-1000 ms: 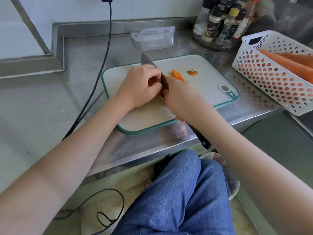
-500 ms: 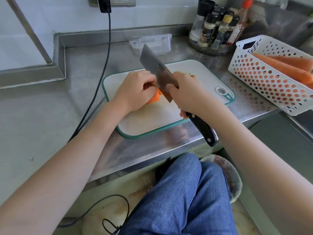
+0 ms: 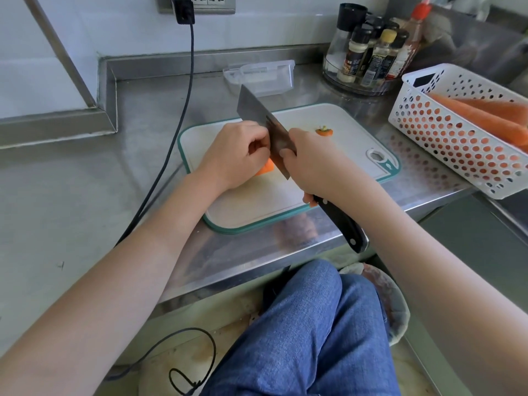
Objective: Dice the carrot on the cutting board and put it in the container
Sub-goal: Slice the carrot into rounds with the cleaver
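Two hands working: left hand (image 3: pixel 237 154) curled over carrot (image 3: pixel 266 168) on cutting board (image 3: pixel 337 121); right hand (image 3: pixel 320 164) wrapped round cleaver (image 3: pixel 257 112). Keep fingertips tucked; container (image 3: pixel 261 78) waits behind.

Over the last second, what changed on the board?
The cleaver went from down in the carrot to raised, its far end tilted up; the right hand grips it as before. A cut piece seen beside the blade earlier is now out of sight. The left hand keeps holding the carrot; the stem end and container stayed put.
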A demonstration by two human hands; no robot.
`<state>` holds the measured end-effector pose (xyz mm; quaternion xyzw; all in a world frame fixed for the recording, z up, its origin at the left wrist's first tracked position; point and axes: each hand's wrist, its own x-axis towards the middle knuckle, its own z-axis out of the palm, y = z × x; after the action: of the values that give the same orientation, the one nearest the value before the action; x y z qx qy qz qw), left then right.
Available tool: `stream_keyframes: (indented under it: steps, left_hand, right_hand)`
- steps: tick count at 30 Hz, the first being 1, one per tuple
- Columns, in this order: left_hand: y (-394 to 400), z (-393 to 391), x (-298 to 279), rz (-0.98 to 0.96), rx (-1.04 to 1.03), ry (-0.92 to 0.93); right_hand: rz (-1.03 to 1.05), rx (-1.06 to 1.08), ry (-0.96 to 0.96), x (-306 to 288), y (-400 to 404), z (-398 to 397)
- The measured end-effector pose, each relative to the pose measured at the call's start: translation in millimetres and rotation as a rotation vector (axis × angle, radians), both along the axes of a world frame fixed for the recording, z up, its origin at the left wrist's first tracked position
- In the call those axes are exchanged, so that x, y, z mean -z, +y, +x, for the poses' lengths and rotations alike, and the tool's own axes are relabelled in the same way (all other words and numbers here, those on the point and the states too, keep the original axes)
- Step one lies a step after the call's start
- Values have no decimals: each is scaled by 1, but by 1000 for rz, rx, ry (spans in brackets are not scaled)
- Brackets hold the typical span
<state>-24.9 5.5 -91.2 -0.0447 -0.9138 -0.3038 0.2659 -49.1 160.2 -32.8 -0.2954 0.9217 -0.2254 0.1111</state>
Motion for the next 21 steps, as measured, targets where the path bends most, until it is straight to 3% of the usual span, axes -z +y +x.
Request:
stream_keyframes:
  steps: [9, 21]
  left_hand:
    - [1, -2, 3, 1, -22, 11]
    - [-2, 2, 0, 66, -40, 20]
  right_hand:
    - [16, -25, -41, 0, 0, 0]
    - [197, -61, 182, 18, -13, 2]
